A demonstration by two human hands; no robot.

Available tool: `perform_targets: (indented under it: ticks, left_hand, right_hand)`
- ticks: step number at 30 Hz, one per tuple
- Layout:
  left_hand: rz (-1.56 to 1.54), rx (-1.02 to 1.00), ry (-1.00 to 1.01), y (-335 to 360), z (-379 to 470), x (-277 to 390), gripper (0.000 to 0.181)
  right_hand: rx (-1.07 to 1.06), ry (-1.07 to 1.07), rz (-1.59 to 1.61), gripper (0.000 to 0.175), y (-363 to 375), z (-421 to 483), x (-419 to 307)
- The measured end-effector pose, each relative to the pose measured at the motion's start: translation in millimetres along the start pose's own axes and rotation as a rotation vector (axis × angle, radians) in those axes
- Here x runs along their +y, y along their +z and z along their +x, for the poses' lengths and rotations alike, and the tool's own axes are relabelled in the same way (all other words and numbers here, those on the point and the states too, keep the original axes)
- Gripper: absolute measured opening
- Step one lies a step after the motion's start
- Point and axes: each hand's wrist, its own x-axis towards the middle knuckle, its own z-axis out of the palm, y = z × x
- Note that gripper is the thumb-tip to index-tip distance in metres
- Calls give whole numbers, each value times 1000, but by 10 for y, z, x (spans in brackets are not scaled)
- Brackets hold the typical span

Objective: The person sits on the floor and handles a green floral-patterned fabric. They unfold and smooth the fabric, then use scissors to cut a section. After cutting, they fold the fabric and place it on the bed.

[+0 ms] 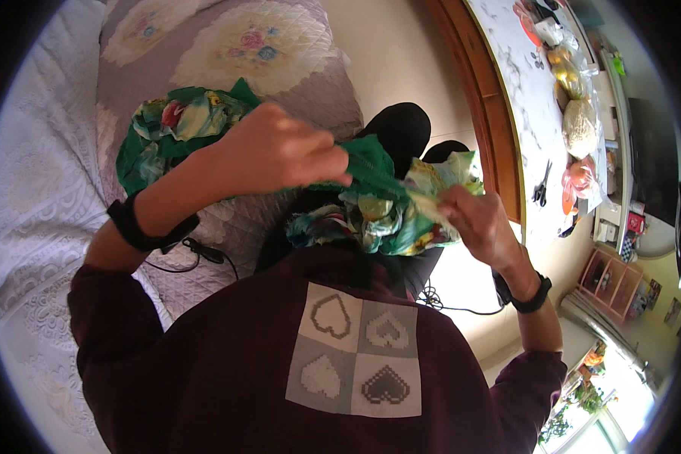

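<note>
A green floral cloth (383, 218) with frayed edges lies bunched over my lap, and a strip of it is stretched between my hands. My left hand (284, 150) grips the green end of this strip, fingers closed and slightly blurred. Lower right, my right hand (474, 221) pinches the pale, frayed edge of the same strip. More crumpled green floral cloth (196, 116) rests on the quilt behind my left forearm; whether it is one piece with the lap cloth is partly hidden. Both wrists wear black bands with cables attached.
A quilted floral bedspread (295, 48) and a white lace cover (28, 227) lie on the left. On the right, a marble-patterned table (508, 74) holds black scissors (541, 184) and several filled plastic bags (580, 129). A thin black cable (459, 309) hangs below my right forearm.
</note>
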Motion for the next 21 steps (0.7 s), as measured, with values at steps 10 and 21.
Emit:
perform_targets:
  ticks: [10, 21]
  left_hand:
    - [-1033, -118, -555, 925, 741, 169, 24]
    - [-1256, -330, -487, 938, 1260, 56, 15]
  right_hand:
    - [610, 399, 1459, 24, 454, -375, 202]
    - [799, 544, 1713, 32, 573, -808, 306]
